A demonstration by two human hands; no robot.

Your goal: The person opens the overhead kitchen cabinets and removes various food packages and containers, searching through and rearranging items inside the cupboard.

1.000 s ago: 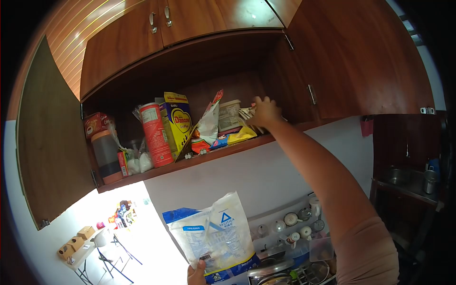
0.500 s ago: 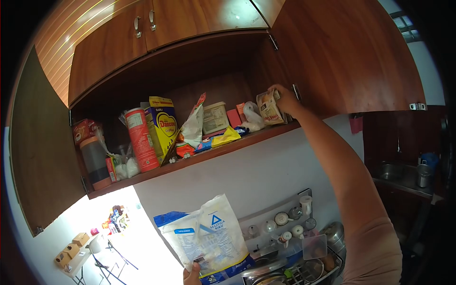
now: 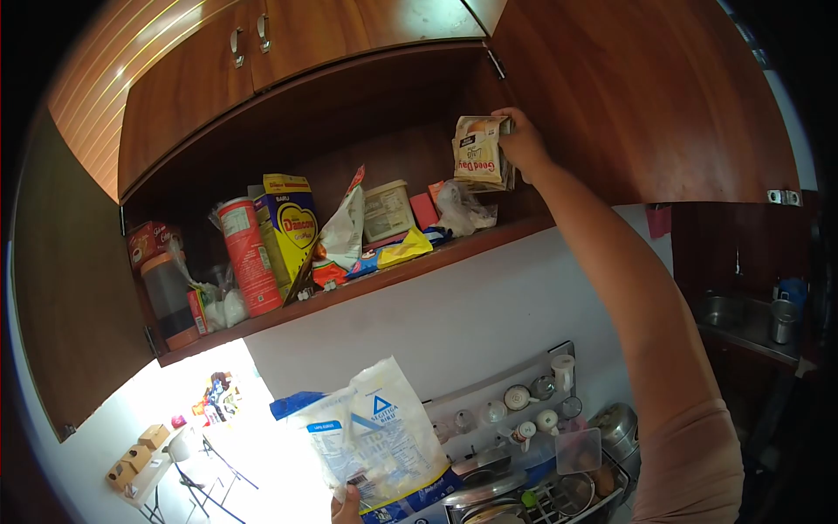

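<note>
Shelf front crowded: red canister (image 3: 248, 255), yellow box (image 3: 290, 229), white tub (image 3: 387, 210). Open air above them; right door (image 3: 646, 96) flanks.

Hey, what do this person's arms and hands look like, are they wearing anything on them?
The right hand is bare, with no glove, ring or watch showing. Its arm is uncovered up to a short peach-pink sleeve near the shoulder. Only the fingertips of the left hand show at the bottom edge, also bare; the rest of that arm is out of frame.
</note>
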